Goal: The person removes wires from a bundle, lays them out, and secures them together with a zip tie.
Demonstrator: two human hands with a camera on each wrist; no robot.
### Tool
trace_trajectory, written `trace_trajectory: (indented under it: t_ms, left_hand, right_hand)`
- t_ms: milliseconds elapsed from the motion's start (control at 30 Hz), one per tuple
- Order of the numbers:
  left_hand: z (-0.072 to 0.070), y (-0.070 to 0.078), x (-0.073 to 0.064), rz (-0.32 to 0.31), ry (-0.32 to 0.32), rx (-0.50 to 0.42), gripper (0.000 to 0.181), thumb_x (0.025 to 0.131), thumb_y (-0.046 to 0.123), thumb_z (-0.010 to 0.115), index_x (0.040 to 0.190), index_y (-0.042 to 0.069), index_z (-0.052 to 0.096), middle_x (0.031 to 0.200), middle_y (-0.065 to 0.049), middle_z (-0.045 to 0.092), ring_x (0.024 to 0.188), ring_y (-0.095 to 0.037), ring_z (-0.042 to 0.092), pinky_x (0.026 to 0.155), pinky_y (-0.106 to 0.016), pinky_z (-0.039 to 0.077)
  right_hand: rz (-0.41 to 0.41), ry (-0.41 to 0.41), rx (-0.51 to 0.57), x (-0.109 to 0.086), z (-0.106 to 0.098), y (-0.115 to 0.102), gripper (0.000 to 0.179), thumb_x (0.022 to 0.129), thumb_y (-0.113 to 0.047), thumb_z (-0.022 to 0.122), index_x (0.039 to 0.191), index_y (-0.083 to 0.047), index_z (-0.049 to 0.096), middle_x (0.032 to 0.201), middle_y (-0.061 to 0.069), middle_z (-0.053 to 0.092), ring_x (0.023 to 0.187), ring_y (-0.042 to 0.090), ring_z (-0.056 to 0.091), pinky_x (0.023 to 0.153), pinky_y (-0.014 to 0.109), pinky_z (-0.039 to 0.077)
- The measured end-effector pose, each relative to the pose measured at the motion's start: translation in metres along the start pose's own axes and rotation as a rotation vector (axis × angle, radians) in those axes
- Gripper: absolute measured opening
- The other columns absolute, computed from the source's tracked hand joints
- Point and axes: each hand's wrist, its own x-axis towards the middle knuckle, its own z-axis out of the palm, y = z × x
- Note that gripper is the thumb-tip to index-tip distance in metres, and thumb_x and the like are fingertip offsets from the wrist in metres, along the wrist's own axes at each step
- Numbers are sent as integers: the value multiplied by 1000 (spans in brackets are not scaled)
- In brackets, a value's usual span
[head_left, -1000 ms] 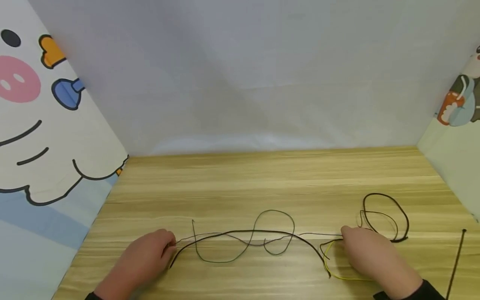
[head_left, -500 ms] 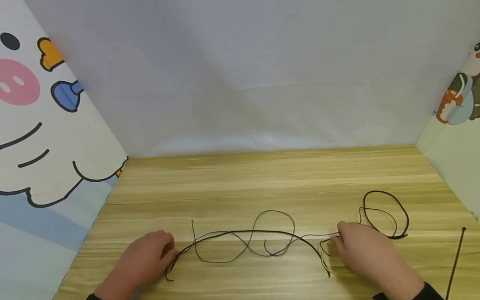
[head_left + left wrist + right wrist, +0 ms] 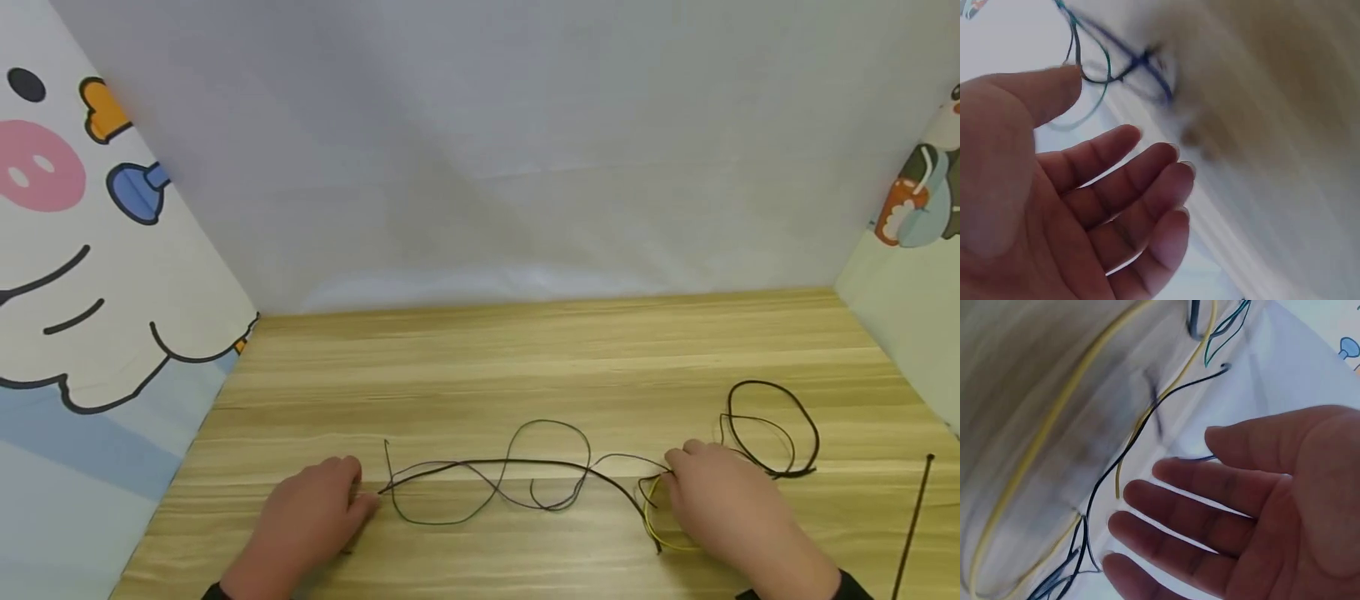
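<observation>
In the head view, my left hand (image 3: 311, 517) is low over the table by the left end of a thick black wire (image 3: 525, 461). The left wrist view shows its thumb and relaxed fingers apart, with nothing between them; blurred wires hang beyond the thumb. My right hand (image 3: 723, 500) pinches a thin dark wire (image 3: 630, 455) between thumb and index finger; its other fingers are nearly straight. A curved yellow wire (image 3: 1054, 419) and a black wire (image 3: 1179, 386) lie past the right fingertips. A looping green wire (image 3: 438, 524) crosses the thick black one.
Beyond my right hand lies a coiled black wire (image 3: 813, 421) with a thinner loop across it. A straight dark wire (image 3: 913, 521) lies near the table's right edge. White sheeting (image 3: 480, 208) walls the wood-grain table (image 3: 480, 358) at the back; printed panels flank it.
My left hand has let go of the thin dark wire and shifted right, over the thick wire's left end. The thin wire, earlier stretched between both hands, now sags. My right hand moved slightly left.
</observation>
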Motion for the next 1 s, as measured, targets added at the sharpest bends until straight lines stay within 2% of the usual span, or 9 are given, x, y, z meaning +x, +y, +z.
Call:
trace_trajectory:
  t_ms: [100,200,400,533,600,700,767,900,1000]
  left_hand:
    - [1,4,1,9,4,51,29,95,36,75,83,18,56,72,3,47,61,-15,47,57,-38,43]
    - [0,4,1,2,9,82,25,95,28,76,81,17,58,72,2,48,61,-16,48,56,-38,43]
    - [-4,2,-2,-49,-15,63,30,95,31,76,78,17,55,71,2,50,62,-15,50,58,-39,45]
    - [-15,5,-3,-65,-38,48,30,96,34,73,81,16,55,73,2,50,62,-15,51,57,-39,45]
    - [-22,10,-4,-53,-24,64,27,96,35,72,85,15,57,75,1,52,63,-16,53,57,-40,45]
    - [-35,25,-3,-11,21,102,26,96,35,72,91,13,60,79,0,55,68,-19,57,59,-42,47]
    - [-42,41,-2,34,71,119,26,96,35,74,90,13,60,79,1,55,68,-20,59,59,-41,48]
    - [-52,82,3,142,139,130,28,94,35,76,89,13,60,76,2,55,67,-20,59,59,-39,49]
    - [-55,117,11,229,134,150,28,95,37,76,94,12,64,80,1,59,72,-21,62,62,-39,52]
  right_hand:
    - [-6,7,-7,-1,3,0,13,93,-17,73,98,-6,71,85,3,61,83,31,66,77,51,55]
    - [5,-8,-6,0,4,0,12,92,-18,73,95,-7,69,83,2,58,81,30,65,75,51,55]
    - [53,-52,8,0,5,2,13,91,-20,72,88,-9,67,80,1,53,74,25,59,61,45,51]
    - [41,-45,-11,0,6,4,13,89,-18,75,91,-7,69,83,2,54,75,25,59,59,44,51]
    - [28,-39,-24,0,6,5,12,87,-12,76,94,-6,69,86,4,56,76,27,61,60,45,52]
    - [14,-27,-39,-1,7,7,14,85,-2,73,99,-4,71,89,6,59,79,30,64,61,46,55]
    - [5,-24,-43,-1,8,7,19,85,2,72,102,-5,72,89,6,59,80,30,65,62,45,55]
    - [-3,-11,-30,1,9,7,21,87,2,72,105,-9,72,87,4,59,78,28,64,61,43,53]
    - [1,-18,-17,3,10,8,14,89,1,71,97,-11,69,82,2,56,74,26,62,60,42,51]
